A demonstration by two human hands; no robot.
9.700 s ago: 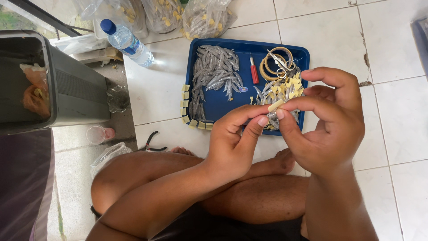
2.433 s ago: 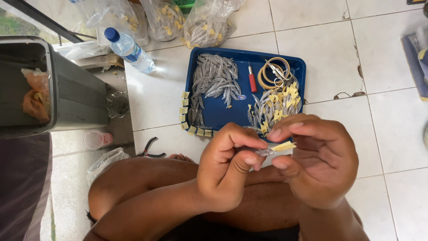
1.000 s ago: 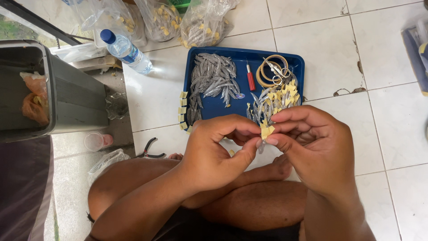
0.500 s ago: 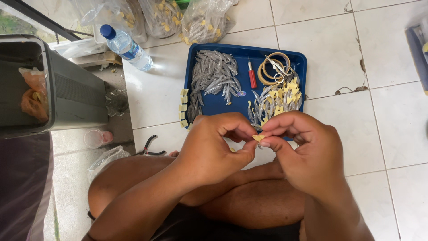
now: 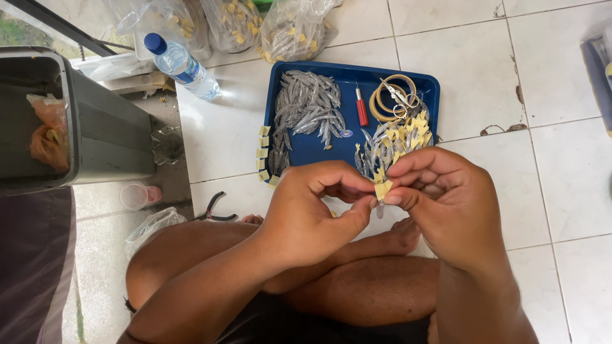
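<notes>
Your blue tray [image 5: 290, 148] lies on the white tiled floor just beyond your crossed legs, holding 2 heaps: bare silvery lures [image 5: 309, 109] on its left side, tagged ones [image 5: 396, 137] on the right. Should your knee or forearm bump its near rim, I'd judge the heaps could slide together, or the cream tags [image 5: 262, 153] lined along the left edge could scatter.

Your left hand [image 5: 306, 213] is closed in a pinch, thumb and forefinger meeting at the small cream tag [image 5: 382, 189]. Your right hand [image 5: 446, 197] is curled narrow too, its fingertips gripping the same tag from the other side. Both hands sit between you and the tray's near edge, above your shin.

The piece you hold is a small silvery lure [image 5: 380, 209], mostly hidden; only its lower tip shows beneath the tag. From that, its long axis seems to run nearly straight toward you, tip pointing at your leg. Which end carries a hook, I cannot tell. The likeliest slips: the tag folds crooked if your pinches pull unevenly, or the slick little body drops through onto your leg.
</notes>
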